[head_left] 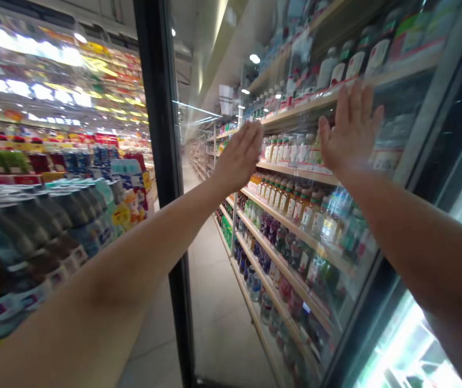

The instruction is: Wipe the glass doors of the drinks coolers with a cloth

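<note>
A dark-framed glass door [218, 269] stands swung open in front of me. My left hand [241, 156] is raised in front of the glass, fingers stretched out close together, nothing visible in it. I cannot tell whether it touches the pane. Farther right, my right hand [350, 132] is also up at the glass, open with its fingers apart and holding nothing; whether it presses on the pane is unclear. Rows of bottles [295, 202] on shelves show behind or reflected in the glass, around both hands.
On the left are stacked packs of shrink-wrapped bottles [33, 215]. The black door edge [159, 108] rises between them and the glass. A lit cooler interior [412, 345] shows at the lower right. Pale floor [150, 334] runs below the door.
</note>
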Motion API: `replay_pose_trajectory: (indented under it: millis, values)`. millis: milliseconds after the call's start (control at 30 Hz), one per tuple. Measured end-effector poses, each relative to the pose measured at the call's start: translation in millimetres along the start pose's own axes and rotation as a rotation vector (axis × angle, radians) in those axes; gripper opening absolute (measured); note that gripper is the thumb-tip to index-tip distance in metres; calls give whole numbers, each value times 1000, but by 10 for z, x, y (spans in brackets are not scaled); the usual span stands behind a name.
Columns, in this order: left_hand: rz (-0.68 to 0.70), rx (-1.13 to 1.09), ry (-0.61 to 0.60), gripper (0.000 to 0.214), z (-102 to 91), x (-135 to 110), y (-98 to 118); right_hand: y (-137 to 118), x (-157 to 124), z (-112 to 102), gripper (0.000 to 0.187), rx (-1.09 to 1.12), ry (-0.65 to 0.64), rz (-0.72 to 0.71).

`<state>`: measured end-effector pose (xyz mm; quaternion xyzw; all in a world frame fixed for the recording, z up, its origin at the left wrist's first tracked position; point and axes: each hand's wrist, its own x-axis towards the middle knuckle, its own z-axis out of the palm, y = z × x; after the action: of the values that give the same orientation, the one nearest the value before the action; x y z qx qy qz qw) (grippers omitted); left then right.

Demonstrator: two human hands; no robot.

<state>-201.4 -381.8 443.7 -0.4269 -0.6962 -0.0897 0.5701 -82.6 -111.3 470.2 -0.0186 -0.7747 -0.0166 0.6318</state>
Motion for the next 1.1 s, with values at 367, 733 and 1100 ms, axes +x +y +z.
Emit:
replay_pose_trajectory:
  millis: [367,733,1100]
  values:
    - [-253,12,164,67,-138,622,-394,16,-41,11,66,20,52,5]
    - [-320,63,227,70,-277,598,-314,17,-35,-1,67,4,30,0]
    - [-117,91,93,61,-229,534,-302,-5,-3,79,68,-69,66,23]
